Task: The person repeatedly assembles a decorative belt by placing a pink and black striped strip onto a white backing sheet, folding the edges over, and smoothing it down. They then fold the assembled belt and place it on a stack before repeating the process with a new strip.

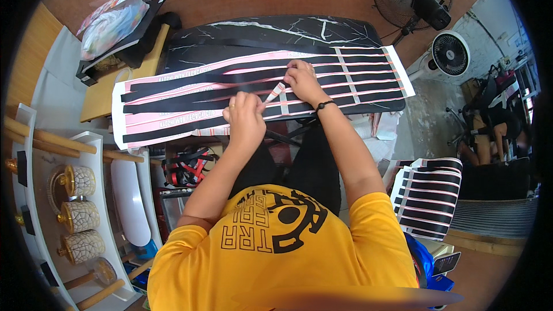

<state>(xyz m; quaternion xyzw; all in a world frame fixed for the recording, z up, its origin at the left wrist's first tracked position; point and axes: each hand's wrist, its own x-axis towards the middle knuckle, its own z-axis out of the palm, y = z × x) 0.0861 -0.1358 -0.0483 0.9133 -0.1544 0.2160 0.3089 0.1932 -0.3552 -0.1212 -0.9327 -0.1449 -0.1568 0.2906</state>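
A long sheet (119, 116) with white ends and pink striped, printed backing lies across the table, bearing several long black strips (184, 105). Some of the strips bow and overlap on its left half. Between my hands runs a short white paper strip (275, 93) with red-pink stripes, slanting up to the right. My left hand (246, 116) is closed on its lower end, at the sheet's near edge. At the upper end, my right hand (302, 82) has curled fingers over the black strips; what they pinch is hidden. Pale cross bands (347, 75) cross the strips on the right.
The sheet rests on a black marble-patterned table (271, 29). A similar striped sheet (429, 196) hangs at the right. Two fans (449, 53) stand back right; shelves with gold-lidded jars (80, 213) line the left. Another person (495, 124) sits far right.
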